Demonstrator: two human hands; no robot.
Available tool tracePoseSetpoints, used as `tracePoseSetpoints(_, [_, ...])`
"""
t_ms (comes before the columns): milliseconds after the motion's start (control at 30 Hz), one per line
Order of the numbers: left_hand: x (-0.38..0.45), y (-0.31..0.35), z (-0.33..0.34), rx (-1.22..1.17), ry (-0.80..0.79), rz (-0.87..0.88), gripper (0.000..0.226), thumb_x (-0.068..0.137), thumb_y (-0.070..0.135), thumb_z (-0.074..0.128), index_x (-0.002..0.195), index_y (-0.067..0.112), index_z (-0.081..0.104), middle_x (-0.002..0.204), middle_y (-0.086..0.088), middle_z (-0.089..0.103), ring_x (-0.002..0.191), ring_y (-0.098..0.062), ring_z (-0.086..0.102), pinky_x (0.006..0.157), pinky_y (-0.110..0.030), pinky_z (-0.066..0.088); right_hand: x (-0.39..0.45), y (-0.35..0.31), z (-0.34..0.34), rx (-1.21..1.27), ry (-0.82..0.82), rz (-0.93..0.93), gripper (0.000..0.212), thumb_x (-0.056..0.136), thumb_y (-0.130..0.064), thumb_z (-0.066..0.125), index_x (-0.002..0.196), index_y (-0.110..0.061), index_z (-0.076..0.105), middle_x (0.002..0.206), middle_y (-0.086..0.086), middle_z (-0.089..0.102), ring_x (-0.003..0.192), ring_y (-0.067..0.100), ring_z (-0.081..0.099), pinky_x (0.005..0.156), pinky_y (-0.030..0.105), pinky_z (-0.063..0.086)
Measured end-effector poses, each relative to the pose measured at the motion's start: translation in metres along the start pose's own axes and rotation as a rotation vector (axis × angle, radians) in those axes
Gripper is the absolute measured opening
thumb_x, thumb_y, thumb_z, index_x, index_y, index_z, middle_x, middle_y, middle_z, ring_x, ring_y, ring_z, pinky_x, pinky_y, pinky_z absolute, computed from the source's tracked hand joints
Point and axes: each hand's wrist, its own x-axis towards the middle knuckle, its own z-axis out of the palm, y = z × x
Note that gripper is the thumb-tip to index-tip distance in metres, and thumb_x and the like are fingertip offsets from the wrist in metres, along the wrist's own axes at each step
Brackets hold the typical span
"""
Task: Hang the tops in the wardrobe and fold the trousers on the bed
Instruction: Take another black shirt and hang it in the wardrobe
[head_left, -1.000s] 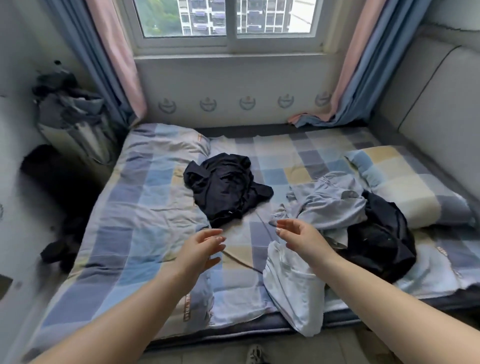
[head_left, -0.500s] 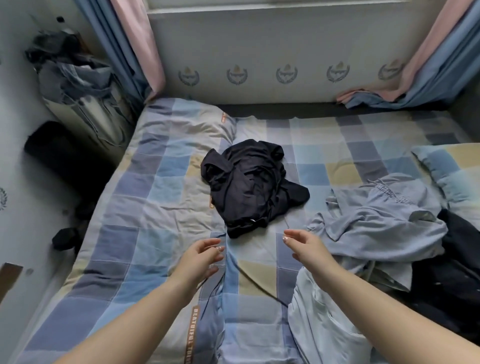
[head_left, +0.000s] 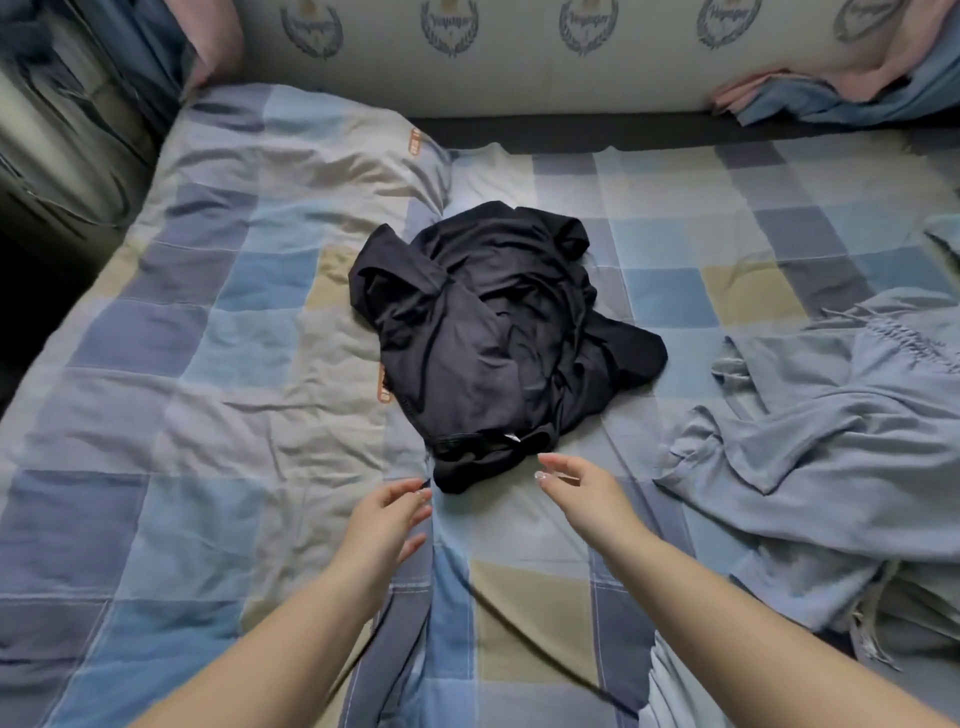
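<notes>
**Black garment bunched mid-bed, both hands just short of it**

Black fabric, all crumpled up, sits pretty much in the middle of the bed (head_left: 218, 364). That's the black garment (head_left: 493, 343), and honestly I can't tell if it's a top or trousers from the way it's heaped. There's what looks like a waistband or hem with a small white tag at the near edge.

Left hand (head_left: 387, 519) is reaching in just beside the near-left edge of the heap, fingers loose and slightly curved, nothing in it. Right hand (head_left: 582, 491) is on the other side, just beside the near-right edge, fingers relaxed too, also holding nothing. Neither one is clearly touching the fabric.

Off to the right lies a rumpled pale blue-grey garment (head_left: 831, 441) with a gathered bit near the top, well apart from the black one. Another light piece (head_left: 675, 691) pokes in at the bottom edge under the right forearm.

Bed cover is a blue, grey and tan check. Pink and blue curtains (head_left: 831, 78) pool at the far right corner, against a wall (head_left: 519, 67) printed with crests.
</notes>
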Motion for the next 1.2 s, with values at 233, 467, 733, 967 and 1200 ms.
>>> tracePoseSetpoints(233, [0.104, -0.014, 0.029, 0.411, -0.008, 0.346, 0.033, 0.089, 0.002, 0.053, 0.088, 0.032, 0.066, 0.103, 0.006, 0.068, 0.102, -0.012, 0.062, 0.094, -0.028, 0.047, 0.093, 0.037, 0.016, -0.428, -0.021, -0.083, 0.037, 0.094, -0.027, 0.057, 0.129, -0.017, 0.058, 0.158, -0.003, 0.016, 0.139, 0.013, 0.032, 0.104, 0.02, 0.027])
tracePoseSetpoints(467, [0.168, -0.025, 0.058, 1.037, -0.049, 0.645, 0.049, 0.088, 0.016, 0.063, 0.136, 0.023, 0.052, 0.147, -0.001, 0.041, 0.137, -0.021, 0.031, 0.112, -0.027, 0.021, 0.13, 0.054, 0.03, -0.685, -0.055, -0.096, 0.047, 0.097, -0.027, 0.049, 0.141, -0.014, 0.043, 0.158, 0.001, 0.015, 0.137, 0.014, 0.035, 0.108, 0.029, 0.032])
tracePoseSetpoints(733, [0.162, -0.006, 0.066, 0.979, 0.063, 0.7, 0.022, 0.092, 0.014, 0.045, 0.107, 0.018, 0.061, 0.106, -0.001, 0.064, 0.102, -0.024, 0.056, 0.083, -0.035, 0.044, 0.11, 0.042, 0.01, -0.636, 0.106, -0.238, 0.011, 0.091, -0.026, 0.059, 0.102, -0.023, 0.061, 0.107, -0.006, 0.058, 0.098, 0.014, 0.059, 0.084, 0.031, 0.046])
tracePoseSetpoints(967, [0.088, 0.059, 0.051, 1.005, -0.081, 1.034, 0.006, 0.092, 0.022, 0.054, 0.096, 0.022, 0.058, 0.087, 0.015, 0.057, 0.085, -0.012, 0.056, 0.07, -0.025, 0.036, 0.063, -0.032, -0.039, -0.698, 0.245, -0.405, 0.019, 0.085, -0.031, 0.065, 0.096, -0.022, 0.053, 0.093, -0.006, 0.062, 0.088, 0.018, 0.057, 0.065, 0.028, 0.034])
tracePoseSetpoints(1200, [-0.04, 0.156, 0.025, 1.219, -0.181, 1.453, 0.02, 0.087, 0.047, 0.048, 0.095, 0.029, 0.048, 0.086, 0.006, 0.063, 0.07, -0.02, 0.062, 0.056, -0.029, 0.052, -0.029, -0.137, -0.102, -0.911, 0.316, -0.548, 0.017, 0.09, -0.029, 0.054, 0.102, -0.025, 0.064, 0.099, -0.001, 0.062, 0.096, 0.023, 0.057, 0.066, 0.027, 0.031])
